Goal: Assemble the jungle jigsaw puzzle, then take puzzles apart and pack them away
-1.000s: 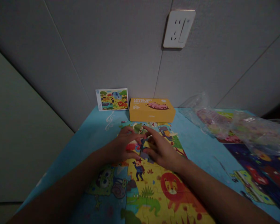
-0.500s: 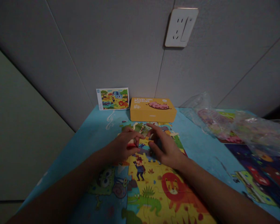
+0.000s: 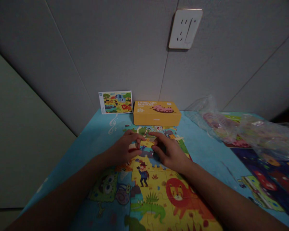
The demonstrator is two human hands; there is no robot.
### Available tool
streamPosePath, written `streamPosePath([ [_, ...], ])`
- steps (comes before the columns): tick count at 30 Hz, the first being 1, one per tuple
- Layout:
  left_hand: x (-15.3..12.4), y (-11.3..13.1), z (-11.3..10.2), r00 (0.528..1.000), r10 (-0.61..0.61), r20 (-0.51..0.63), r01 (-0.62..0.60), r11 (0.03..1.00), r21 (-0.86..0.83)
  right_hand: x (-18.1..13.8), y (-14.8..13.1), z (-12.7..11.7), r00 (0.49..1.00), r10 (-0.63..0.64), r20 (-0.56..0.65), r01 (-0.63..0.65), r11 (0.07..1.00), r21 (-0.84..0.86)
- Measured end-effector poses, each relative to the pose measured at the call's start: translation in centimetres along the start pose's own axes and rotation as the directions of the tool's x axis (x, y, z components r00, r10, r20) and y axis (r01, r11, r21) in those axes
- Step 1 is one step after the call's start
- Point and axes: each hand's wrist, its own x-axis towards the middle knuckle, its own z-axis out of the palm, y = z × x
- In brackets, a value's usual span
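A small puzzle piece [image 3: 146,143], yellow above and blue below, sits between my two hands over the upper part of a jigsaw puzzle [image 3: 159,189]. My left hand [image 3: 127,147] has its thumb and index finger at the piece's left side, its other fingers curled. From the right, the bent thumb and index finger of my right hand [image 3: 170,152] reach the piece's other side. The joined puzzle shows an explorer, a lion and a crocodile. My hands and forearms cover parts of it. A red and white patch shows inside my left hand; I cannot tell what it is.
Behind the puzzle stands a yellow puzzle box [image 3: 156,114], with a picture card [image 3: 116,102] leaning on the wall to its left. Clear plastic bags [image 3: 231,128] and a dark printed sheet [image 3: 267,170] lie on the right. The blue tablecloth [image 3: 204,154] is patterned.
My left hand has shifted slightly left and away from me, and the puzzle piece has moved with it. My right hand stays nearly in place. The view has shifted a little.
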Motion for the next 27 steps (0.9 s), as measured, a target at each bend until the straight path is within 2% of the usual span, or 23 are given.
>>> streamPosePath([
  [7,-0.1,0.1,0.3,0.997,-0.072,-0.031,0.068,0.993,-0.098,0.0,-0.5,-0.1,0.997,-0.049,0.058,0.049,0.999,-0.004],
  [12,-0.3,0.3,-1.7,0.99,0.001,0.144,0.006,0.999,-0.048,-0.1,-1.0,-0.2,0.994,-0.07,0.079,0.066,0.997,0.047],
  [15,-0.4,-0.1,-3.4,0.965,-0.081,0.25,0.079,0.997,0.017,-0.1,-1.0,-0.2,0.997,-0.06,0.04,0.059,0.998,0.028],
  [18,-0.5,-0.5,-4.6,0.918,-0.159,0.364,0.153,0.987,0.044,0.0,-0.8,-0.2,0.998,-0.055,0.018,0.055,0.998,0.005],
  [20,-0.6,-0.6,-4.9,0.879,-0.186,0.438,0.206,0.979,0.002,0.1,-0.7,-0.2,0.998,-0.054,0.011,0.054,0.998,-0.016],
  [22,-0.7,-0.4,-4.9,0.817,-0.232,0.529,0.303,0.951,-0.052,0.1,-0.8,-0.2,0.999,-0.05,0.009,0.051,0.998,-0.035],
  [25,-0.8,-0.1,-4.7,0.695,-0.304,0.651,0.453,0.889,-0.068,0.1,-0.8,-0.2,0.999,-0.042,0.012,0.043,0.998,-0.054],
  [27,-0.9,0.0,-4.6,0.648,-0.329,0.687,0.499,0.865,-0.057,0.1,-0.9,-0.2,0.999,-0.04,0.014,0.041,0.997,-0.069],
])
